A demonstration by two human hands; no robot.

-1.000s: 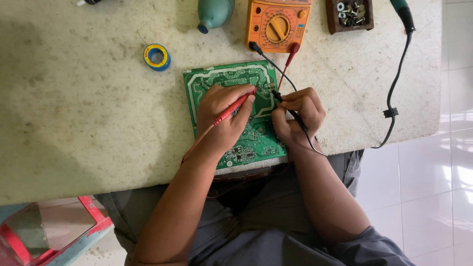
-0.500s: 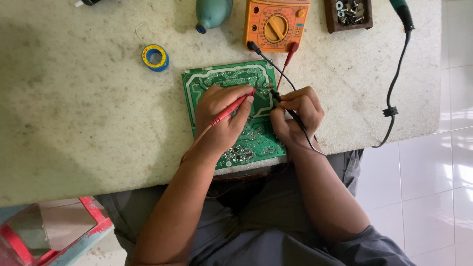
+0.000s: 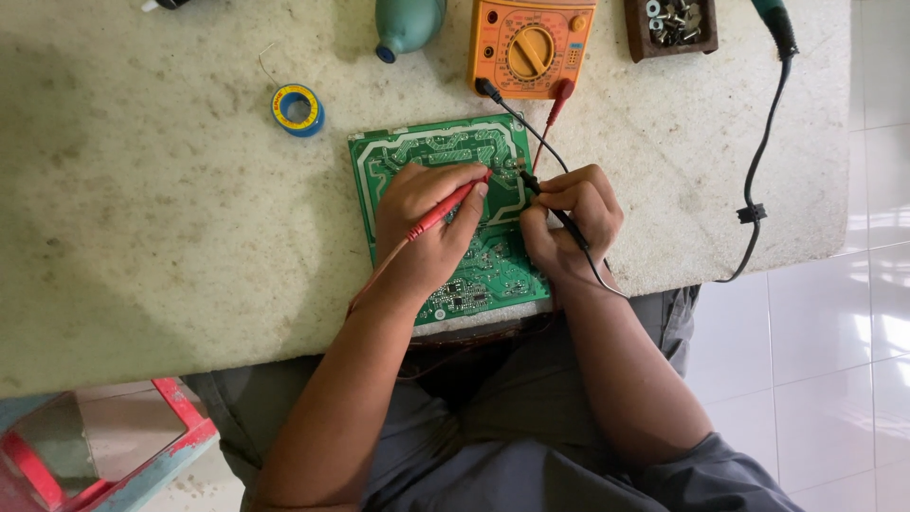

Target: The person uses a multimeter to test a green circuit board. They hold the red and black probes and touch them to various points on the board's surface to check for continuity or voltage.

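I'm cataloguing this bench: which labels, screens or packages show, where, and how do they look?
Multimeter: top centre, orange box, yellow dial; screen cut off by the frame.
Solder spool label: left of the green board, round, yellow ring on blue.
No packages visible.

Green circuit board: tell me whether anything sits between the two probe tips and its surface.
Nothing visible does. The left hand brings the red probe and the right hand the black probe straight onto the bare green circuit board.
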